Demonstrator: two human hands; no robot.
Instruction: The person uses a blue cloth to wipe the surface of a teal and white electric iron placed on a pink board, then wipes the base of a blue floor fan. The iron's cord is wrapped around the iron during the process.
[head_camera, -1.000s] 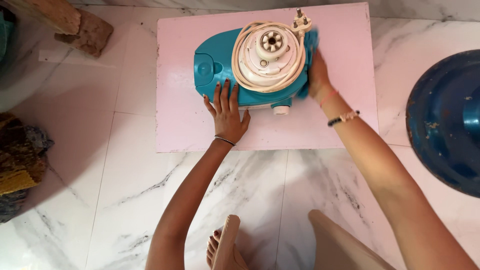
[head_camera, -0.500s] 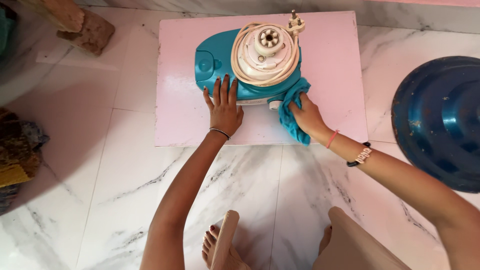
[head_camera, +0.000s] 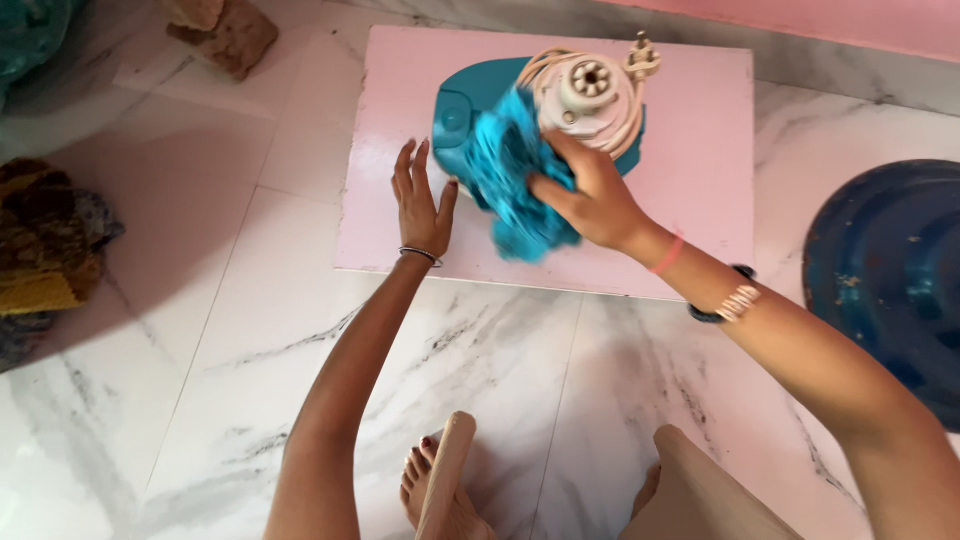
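The appliance (head_camera: 470, 120) stands on the board (head_camera: 700, 200), tub (head_camera: 890, 280) to its right.

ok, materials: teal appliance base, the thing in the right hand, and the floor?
Appliance base: looks like moulded plastic, smooth with a dull sheen.
Cloth gripped by the right hand: soft teal fabric, bunched and motion-blurred.
Floor: glossy white tiles with grey veins, marble or marble-look, grout lines visible.

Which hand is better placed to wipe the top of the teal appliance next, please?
Probably the right hand: it grips the teal cloth against the appliance. The left hand lies open on the pink board, beside it.
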